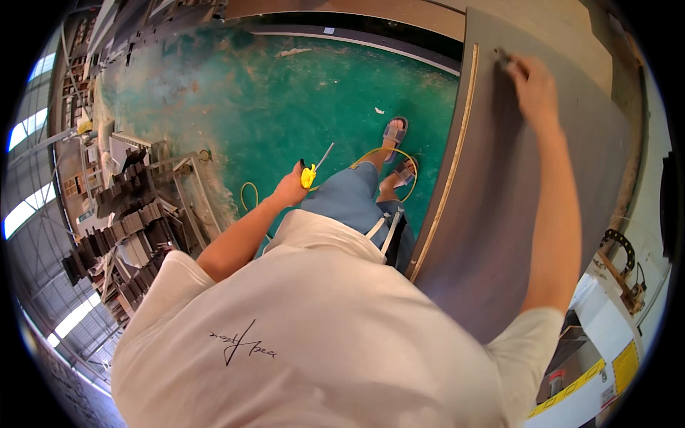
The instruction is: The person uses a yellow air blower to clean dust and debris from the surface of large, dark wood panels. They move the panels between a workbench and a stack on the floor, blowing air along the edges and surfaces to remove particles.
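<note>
My left hand (290, 187) hangs beside my thigh, wrapped round a yellow air blow gun (308, 176) with a thin metal nozzle pointing up and away. A yellow hose (249, 186) curls close to that hand and loops again beside my feet. Out to the right, my right hand (536, 87) reaches over the far part of a large grey-brown panel (492, 235). Its fingers are closed on a small dark piece, too small and blurred to name, beside a small hole in the panel. Along the panel's left side runs a pale bare edge strip (457, 139).
My sandaled feet (399, 150) stand on the scuffed green floor (285, 107), left of the panel. Stacked brown boards (132, 232) and a frame are further left. A long dark panel (357, 43) lies across the far side. Machine parts (621, 264) sit at the right.
</note>
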{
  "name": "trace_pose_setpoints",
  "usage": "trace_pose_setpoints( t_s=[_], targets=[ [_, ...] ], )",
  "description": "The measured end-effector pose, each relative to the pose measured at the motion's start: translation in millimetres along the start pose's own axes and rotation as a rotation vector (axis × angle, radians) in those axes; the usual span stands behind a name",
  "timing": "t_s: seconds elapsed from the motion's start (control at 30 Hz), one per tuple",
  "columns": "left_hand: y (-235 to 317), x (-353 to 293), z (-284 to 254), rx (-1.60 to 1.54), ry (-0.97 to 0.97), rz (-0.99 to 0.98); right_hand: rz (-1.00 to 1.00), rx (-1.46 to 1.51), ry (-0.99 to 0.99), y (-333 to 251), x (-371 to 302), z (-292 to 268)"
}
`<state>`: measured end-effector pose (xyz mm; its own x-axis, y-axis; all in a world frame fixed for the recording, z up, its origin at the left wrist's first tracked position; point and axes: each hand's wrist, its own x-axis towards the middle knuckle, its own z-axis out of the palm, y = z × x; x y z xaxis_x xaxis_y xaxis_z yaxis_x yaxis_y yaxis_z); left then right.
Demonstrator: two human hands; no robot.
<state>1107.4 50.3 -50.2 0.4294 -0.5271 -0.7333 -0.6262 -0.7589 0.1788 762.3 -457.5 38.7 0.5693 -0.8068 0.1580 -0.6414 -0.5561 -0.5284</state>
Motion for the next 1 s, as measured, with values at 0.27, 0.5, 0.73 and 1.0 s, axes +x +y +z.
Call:
trace_pose_setpoints(
  t_s=[0.27, 0.5, 0.73, 1.0],
  targets=[
    [-25, -56, -16, -0.085, 0.221, 0.269, -0.003, -0.024, -0.105, -1, 12, 10],
    [-33, -70, -8, -0.203, 0.073, 0.234, -0.214, 0.060, -0.351, -119, -234, -15],
    [-118, -77, 54, -0.185, 0.110, 0.305, 0.001, 0.103, -0.427, -215, -546, -36],
    [-233, -155, 115, -0.182, -0.126, 0.038, 0.194, -0.039, -0.078, -183, -357, -14]
  ],
)
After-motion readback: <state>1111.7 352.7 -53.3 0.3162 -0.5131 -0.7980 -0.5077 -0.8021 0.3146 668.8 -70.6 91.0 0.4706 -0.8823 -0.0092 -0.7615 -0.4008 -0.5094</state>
